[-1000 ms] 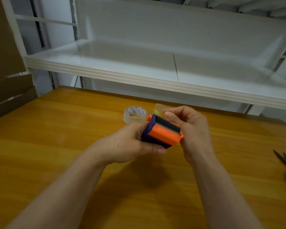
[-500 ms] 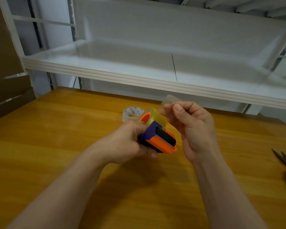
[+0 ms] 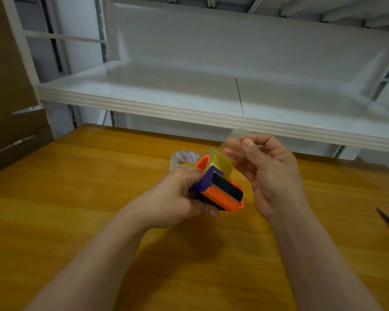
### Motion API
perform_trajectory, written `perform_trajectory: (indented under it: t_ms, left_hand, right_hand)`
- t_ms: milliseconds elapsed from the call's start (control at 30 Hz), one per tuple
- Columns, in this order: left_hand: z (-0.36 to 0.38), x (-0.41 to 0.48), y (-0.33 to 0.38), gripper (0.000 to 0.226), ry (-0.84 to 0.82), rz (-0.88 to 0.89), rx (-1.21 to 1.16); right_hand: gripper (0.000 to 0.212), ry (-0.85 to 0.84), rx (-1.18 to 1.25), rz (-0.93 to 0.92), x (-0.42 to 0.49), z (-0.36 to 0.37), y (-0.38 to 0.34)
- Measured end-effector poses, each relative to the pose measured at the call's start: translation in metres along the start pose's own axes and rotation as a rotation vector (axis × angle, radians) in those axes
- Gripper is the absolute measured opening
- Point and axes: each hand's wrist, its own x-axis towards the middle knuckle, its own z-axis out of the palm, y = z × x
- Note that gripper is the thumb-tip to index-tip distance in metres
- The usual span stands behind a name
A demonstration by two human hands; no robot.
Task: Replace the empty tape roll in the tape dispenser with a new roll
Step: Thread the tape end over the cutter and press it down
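Over the wooden desk below a white shelf, the left hand grips the tape dispenser with curled fingers and the right hand pinches its loose tape between its fingers.

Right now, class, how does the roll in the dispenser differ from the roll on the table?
The dispenser roll is thick and yellowish; the table roll thin and pale. The dispenser roll sits in the dispenser gripped by the left hand; the table roll lies flat, untouched. The right hand pinches the dispenser roll's end, not the table roll's. Both are clear tape.
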Motion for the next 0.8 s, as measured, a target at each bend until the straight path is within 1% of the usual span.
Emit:
perform_trajectory:
  t_ms: [200, 433, 533, 667, 800]
  left_hand:
    - [-0.004, -0.003, 0.002, 0.032, 0.046, 0.015, -0.229]
    - [-0.004, -0.002, 0.002, 0.028, 0.082, 0.099, -0.314]
    - [-0.006, -0.002, 0.003, 0.023, 0.120, 0.129, -0.383]
    - [-0.009, -0.001, 0.001, 0.027, 0.152, 0.118, -0.457]
    - [-0.011, -0.001, 0.000, 0.024, 0.165, 0.102, -0.503]
  right_hand:
    - [0.009, -0.096, -0.150, 0.011, 0.019, 0.014, -0.017]
    - [0.011, -0.042, -0.202, -0.061, 0.024, 0.024, -0.018]
    - [0.011, -0.114, -0.234, -0.108, 0.024, 0.027, -0.021]
    - [0.011, -0.209, -0.272, -0.148, 0.023, 0.029, -0.024]
    - [0.010, -0.309, -0.252, -0.168, 0.023, 0.027, -0.027]
